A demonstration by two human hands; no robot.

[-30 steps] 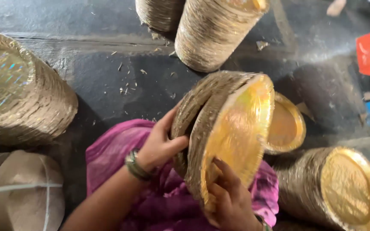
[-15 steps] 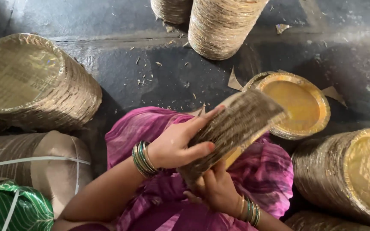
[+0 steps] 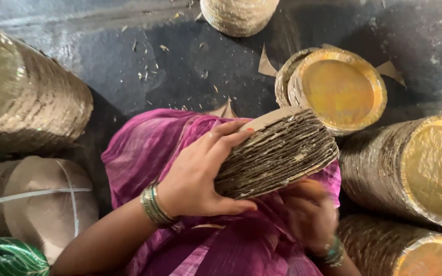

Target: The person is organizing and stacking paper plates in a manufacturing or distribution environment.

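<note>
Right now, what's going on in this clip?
A seated person in pink cloth grips a stack of gold paper plates edge-on over the lap. The left hand clasps its near side; the right hand, blurred, is beneath it. More plate stacks lie on the dark floor around them.

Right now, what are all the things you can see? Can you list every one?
Held plate stack: one, brown card edges, centre, on its side.
Gold plate pile: one, gold face, upper right on floor.
Big plate rolls: several, gold and tan, left, top, right.
Tied bundle: one, brown, lower left.
Card scraps: a few, tan, dark floor.
Pink cloth: one, lap.
Left hand: grip on stack.
Right hand: blurred, under stack.
</note>
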